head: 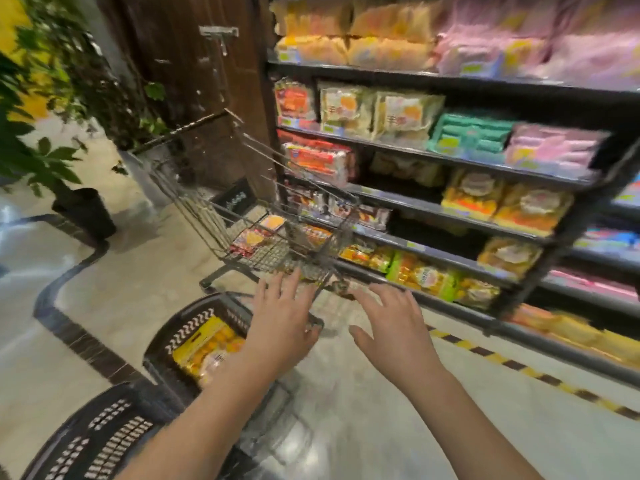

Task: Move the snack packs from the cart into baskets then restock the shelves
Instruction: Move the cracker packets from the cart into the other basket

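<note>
left hand point(280, 323): fingers spread, nothing held, right by the cart point(194, 209)
right hand point(391, 327): spread too, nothing held
snack packs point(254, 237): a few seen lying in the cart
basket point(194, 327): yellow pack point(207, 344) laid inside

We have open floor point(346, 410) between the stocked shelves point(450, 157) on the right and, on the left, the far basket point(194, 327) and near basket point(104, 427). The wire cart point(270, 251) blocks the way ahead, its top open.
</note>
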The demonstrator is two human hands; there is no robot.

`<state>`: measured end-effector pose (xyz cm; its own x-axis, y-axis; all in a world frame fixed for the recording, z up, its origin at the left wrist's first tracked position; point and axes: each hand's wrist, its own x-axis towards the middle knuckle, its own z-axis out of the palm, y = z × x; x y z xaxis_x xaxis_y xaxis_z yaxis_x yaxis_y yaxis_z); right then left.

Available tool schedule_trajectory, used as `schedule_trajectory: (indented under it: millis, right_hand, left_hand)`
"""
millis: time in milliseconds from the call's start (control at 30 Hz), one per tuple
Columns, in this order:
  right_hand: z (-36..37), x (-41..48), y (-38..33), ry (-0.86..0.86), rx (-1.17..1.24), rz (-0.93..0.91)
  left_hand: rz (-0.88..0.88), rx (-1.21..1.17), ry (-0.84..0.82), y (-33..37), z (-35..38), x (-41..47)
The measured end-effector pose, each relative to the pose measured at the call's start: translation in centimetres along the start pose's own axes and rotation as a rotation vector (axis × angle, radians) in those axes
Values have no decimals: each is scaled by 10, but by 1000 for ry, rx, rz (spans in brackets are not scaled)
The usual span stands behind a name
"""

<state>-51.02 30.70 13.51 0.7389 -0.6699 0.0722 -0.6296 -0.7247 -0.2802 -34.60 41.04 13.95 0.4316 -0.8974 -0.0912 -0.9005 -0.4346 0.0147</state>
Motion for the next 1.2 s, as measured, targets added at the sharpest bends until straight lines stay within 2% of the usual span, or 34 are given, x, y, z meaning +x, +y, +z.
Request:
schedule_trajectory:
  millis: [167, 400, 567, 867, 1000, 1200]
  right_hand:
    - [-13, 23, 73, -31, -10, 9]
    - [-10, 99, 108, -53, -8, -82]
    - [14, 194, 118, -71, -31, -160]
    - [37, 416, 99, -175, -90, -328]
    - [45, 485, 86, -238, -102, -382]
    - [73, 584, 58, -319, -117, -567]
  left_hand:
    - [-9, 30, -30, 58, -1, 47]
    - [-66, 24, -18, 59, 0, 119]
    - [-127, -14, 11, 30, 12, 198]
    - [-288, -52, -91, -60, 8, 352]
    - [-370, -88, -75, -96, 0, 396]
    - [-504, -149, -114, -136, 8, 449]
